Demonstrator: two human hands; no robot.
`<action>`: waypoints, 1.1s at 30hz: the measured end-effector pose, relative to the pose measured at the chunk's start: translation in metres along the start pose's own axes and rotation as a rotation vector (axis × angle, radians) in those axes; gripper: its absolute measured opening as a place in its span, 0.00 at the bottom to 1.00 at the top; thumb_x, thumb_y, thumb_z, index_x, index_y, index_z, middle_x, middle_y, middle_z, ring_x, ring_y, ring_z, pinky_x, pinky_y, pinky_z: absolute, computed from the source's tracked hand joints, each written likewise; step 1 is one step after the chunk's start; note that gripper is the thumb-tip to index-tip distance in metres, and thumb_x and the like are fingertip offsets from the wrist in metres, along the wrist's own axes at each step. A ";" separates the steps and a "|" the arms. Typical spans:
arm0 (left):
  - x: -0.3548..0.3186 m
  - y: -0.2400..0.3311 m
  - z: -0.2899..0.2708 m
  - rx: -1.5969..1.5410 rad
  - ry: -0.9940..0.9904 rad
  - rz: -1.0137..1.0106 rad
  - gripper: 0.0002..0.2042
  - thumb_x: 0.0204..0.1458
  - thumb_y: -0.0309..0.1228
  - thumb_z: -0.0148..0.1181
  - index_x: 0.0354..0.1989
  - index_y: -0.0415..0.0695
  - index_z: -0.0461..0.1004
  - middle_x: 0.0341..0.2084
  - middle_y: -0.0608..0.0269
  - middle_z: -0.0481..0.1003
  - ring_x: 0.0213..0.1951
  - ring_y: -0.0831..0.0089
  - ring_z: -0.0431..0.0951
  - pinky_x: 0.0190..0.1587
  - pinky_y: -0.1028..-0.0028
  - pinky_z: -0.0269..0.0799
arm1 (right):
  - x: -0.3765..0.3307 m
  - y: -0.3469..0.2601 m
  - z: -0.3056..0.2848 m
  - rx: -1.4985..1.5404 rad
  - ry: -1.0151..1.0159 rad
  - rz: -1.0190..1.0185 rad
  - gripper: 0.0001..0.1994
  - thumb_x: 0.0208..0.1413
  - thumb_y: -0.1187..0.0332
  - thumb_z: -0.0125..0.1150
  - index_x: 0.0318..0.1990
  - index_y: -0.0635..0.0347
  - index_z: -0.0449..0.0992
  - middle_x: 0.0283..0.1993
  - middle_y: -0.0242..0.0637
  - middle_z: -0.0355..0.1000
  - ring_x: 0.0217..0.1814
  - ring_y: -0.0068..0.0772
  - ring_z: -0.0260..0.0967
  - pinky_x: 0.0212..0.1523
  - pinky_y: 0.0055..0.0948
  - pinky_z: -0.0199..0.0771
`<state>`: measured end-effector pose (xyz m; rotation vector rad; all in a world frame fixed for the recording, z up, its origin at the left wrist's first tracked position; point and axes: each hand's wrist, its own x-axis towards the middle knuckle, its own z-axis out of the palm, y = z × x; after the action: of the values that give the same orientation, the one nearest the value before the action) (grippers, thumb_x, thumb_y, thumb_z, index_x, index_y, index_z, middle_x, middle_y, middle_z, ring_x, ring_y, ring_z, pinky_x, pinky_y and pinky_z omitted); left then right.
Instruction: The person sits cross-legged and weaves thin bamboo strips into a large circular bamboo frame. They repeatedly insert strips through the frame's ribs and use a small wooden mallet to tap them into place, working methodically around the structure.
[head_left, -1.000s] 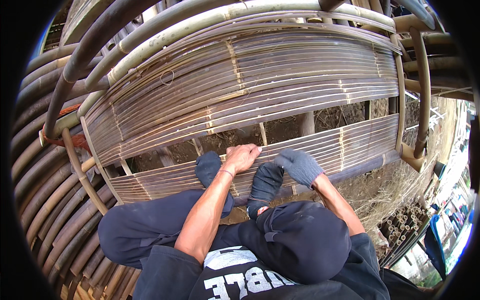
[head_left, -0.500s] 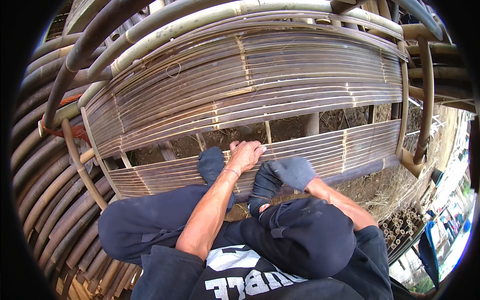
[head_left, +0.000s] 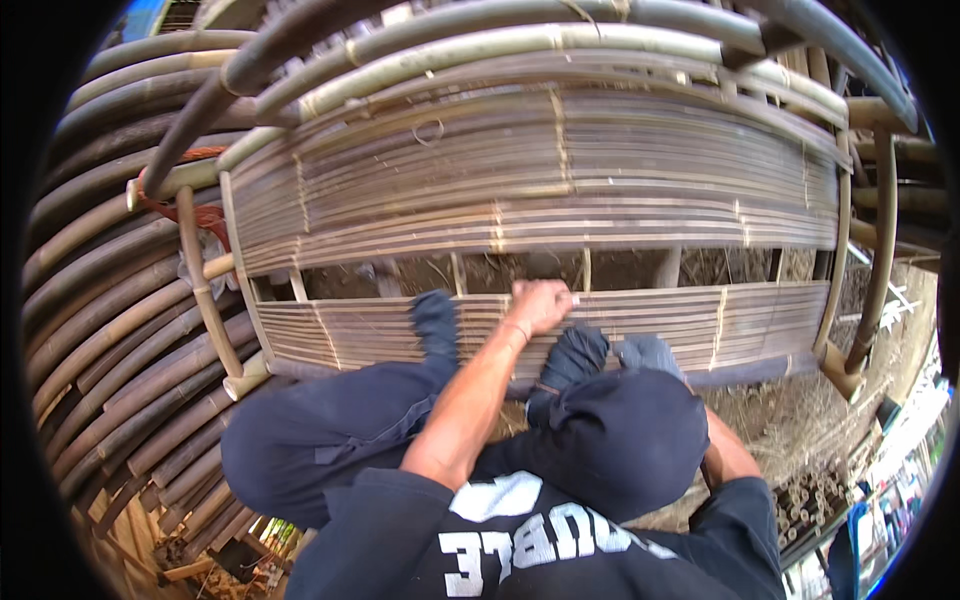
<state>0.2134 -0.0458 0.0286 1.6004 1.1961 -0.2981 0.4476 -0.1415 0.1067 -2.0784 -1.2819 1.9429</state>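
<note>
My bare left hand [head_left: 541, 306] is at the inner edge of the near band of bamboo slats [head_left: 680, 325], beside the gap. Its fingers are curled in, and what they grip, if anything, is too small and blurred to make out. My right hand [head_left: 645, 352], in a grey glove, is low over the same band. My right knee covers part of it, and its fingers are hidden. Both of my dark-socked feet rest on the near slats, the left foot [head_left: 436, 322] left of my bare hand and the right foot [head_left: 575, 358] between my hands.
Beyond the gap, a wider band of slats [head_left: 430, 180] carries a thin loop of strip [head_left: 428, 132]. Bamboo poles [head_left: 600, 40] frame the bench. Stacked bamboo [head_left: 130, 300] fills the left, and a bundle of cut bamboo ends [head_left: 815, 505] lies at lower right.
My right gloved hand has drawn back toward me, partly behind my knee. My left hand stays at the slat edge, its fingers more curled. The whole view has shifted.
</note>
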 end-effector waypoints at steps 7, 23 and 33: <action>-0.006 -0.007 -0.006 -0.131 0.134 0.086 0.19 0.60 0.45 0.53 0.44 0.41 0.80 0.42 0.46 0.79 0.49 0.51 0.77 0.56 0.57 0.66 | -0.001 -0.006 -0.003 0.138 -0.005 0.189 0.18 0.58 0.56 0.55 0.31 0.65 0.77 0.22 0.39 0.71 0.27 0.32 0.72 0.31 0.37 0.68; -0.064 -0.122 -0.141 0.736 -0.123 1.058 0.08 0.51 0.33 0.56 0.40 0.52 0.75 0.36 0.68 0.67 0.43 0.70 0.70 0.44 0.70 0.69 | -0.194 0.280 -0.047 -0.289 0.882 1.124 0.25 0.54 0.53 0.56 0.47 0.68 0.78 0.47 0.59 0.77 0.52 0.57 0.75 0.54 0.44 0.71; -0.051 -0.138 -0.130 0.523 -0.026 1.012 0.06 0.53 0.32 0.59 0.33 0.45 0.71 0.30 0.62 0.65 0.37 0.65 0.69 0.41 0.65 0.66 | 0.015 -0.082 0.084 -0.309 0.608 -0.292 0.14 0.51 0.69 0.63 0.46 0.61 0.77 0.43 0.45 0.75 0.47 0.49 0.74 0.50 0.43 0.74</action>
<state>0.0311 0.0264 0.0361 2.4253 0.1646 0.0438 0.3319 -0.1203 0.1192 -2.1876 -1.6620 0.9323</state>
